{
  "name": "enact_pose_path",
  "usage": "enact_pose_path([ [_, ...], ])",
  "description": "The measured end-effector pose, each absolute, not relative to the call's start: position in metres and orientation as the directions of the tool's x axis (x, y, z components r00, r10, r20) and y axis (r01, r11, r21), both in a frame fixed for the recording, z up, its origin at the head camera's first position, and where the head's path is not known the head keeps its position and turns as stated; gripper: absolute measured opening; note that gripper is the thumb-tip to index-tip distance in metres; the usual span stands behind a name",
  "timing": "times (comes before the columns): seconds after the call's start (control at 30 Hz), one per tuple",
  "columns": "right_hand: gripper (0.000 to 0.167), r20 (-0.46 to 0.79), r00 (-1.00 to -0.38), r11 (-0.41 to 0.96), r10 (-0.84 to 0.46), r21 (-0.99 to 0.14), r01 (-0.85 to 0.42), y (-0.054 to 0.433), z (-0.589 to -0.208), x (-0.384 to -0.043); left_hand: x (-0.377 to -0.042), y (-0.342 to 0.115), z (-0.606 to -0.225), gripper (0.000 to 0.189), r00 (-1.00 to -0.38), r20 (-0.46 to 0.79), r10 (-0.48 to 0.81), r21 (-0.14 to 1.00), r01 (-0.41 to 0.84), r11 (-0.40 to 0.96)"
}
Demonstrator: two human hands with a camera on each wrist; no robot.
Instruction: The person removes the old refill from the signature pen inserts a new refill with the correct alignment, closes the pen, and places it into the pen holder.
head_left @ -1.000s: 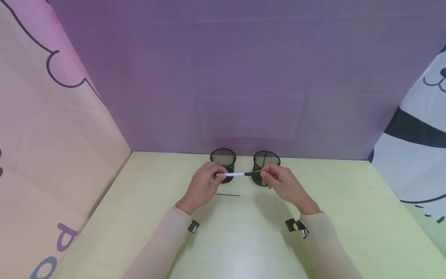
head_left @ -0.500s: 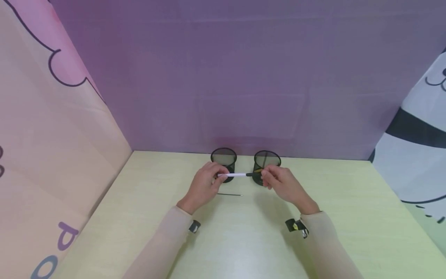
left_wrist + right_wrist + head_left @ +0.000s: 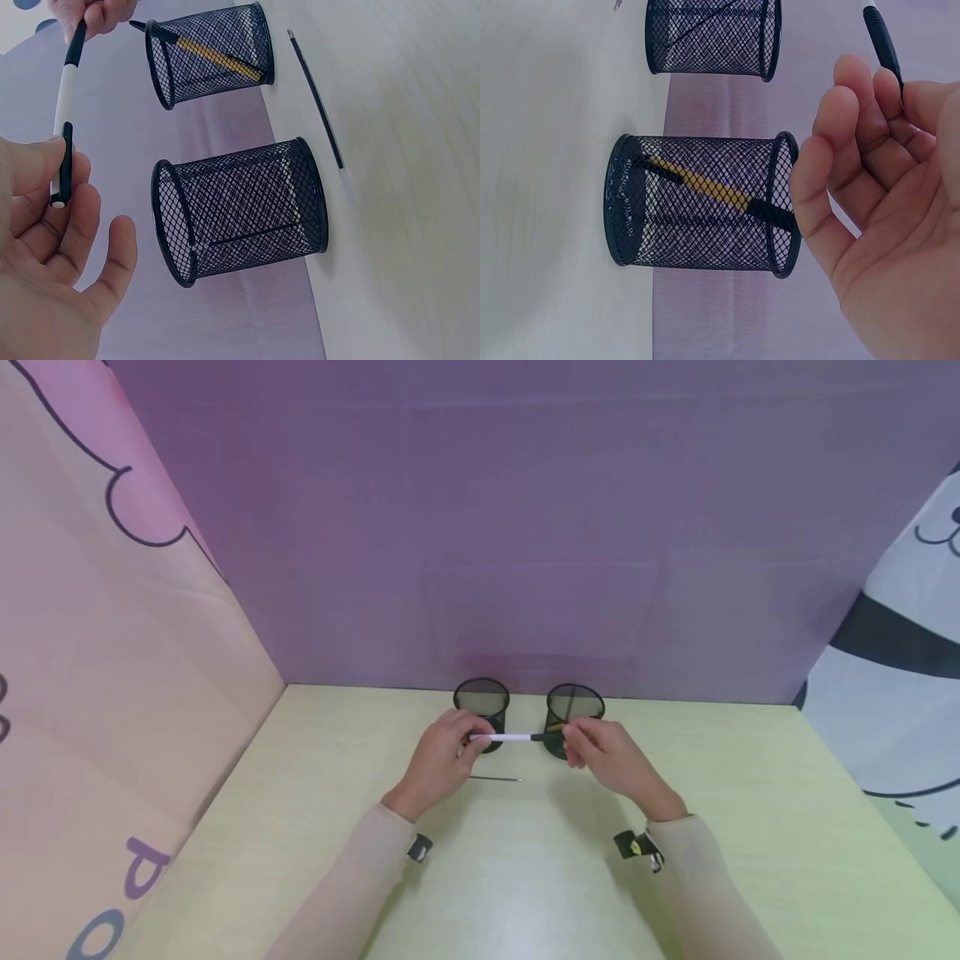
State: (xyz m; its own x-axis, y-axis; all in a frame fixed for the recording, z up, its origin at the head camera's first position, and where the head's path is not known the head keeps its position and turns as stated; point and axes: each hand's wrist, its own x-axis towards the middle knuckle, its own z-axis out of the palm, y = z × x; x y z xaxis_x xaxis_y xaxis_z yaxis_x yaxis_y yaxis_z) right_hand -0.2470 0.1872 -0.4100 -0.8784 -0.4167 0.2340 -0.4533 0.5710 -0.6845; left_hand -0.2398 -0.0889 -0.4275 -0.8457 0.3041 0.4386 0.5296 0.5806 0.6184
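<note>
A white pen (image 3: 513,737) with a black grip and black clip spans the gap between my two hands, roughly level above the table. My left hand (image 3: 442,756) pinches its clip end between thumb and fingers; in the left wrist view the pen's clip (image 3: 67,157) lies by the thumb. My right hand (image 3: 611,760) pinches the tapered tip end, as the right wrist view shows beside the black grip (image 3: 883,45). On the table below lies a thin black pen refill (image 3: 319,101).
Two black mesh pen holders stand at the back: the left holder (image 3: 482,697) behind my left hand, the right holder (image 3: 575,702) behind my right. A yellow and black pen (image 3: 712,191) leans inside the right one. Behind the table (image 3: 510,877) rises a purple backdrop (image 3: 510,527).
Both hands keep their hold on the pen. My right hand and the pen's tip end have come down very slightly; the refill and holders stay where they were.
</note>
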Motion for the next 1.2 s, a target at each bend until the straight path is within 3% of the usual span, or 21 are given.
enact_pose_path([
  [0.67,0.034,0.229,-0.887,0.559,-0.4,-0.706,-0.435,0.1893,-0.4138,-0.2495,-0.2405,-0.0884,-0.4278,0.004,-0.837,0.453,0.307,0.605,0.542,0.583],
  [0.93,0.014,0.179,-0.913,0.517,-0.366,-0.777,-0.359,0.1911,-0.4129,-0.2473,-0.2414,-0.0905,-0.4292,0.005,-0.831,0.465,0.304,0.587,0.547,0.597],
  [1.2,0.013,0.198,-0.903,0.513,-0.381,-0.768,-0.384,0.1901,-0.4121,-0.2472,-0.2431,-0.091,-0.43,0.005,-0.83,0.471,0.299,0.592,0.549,0.59],
])
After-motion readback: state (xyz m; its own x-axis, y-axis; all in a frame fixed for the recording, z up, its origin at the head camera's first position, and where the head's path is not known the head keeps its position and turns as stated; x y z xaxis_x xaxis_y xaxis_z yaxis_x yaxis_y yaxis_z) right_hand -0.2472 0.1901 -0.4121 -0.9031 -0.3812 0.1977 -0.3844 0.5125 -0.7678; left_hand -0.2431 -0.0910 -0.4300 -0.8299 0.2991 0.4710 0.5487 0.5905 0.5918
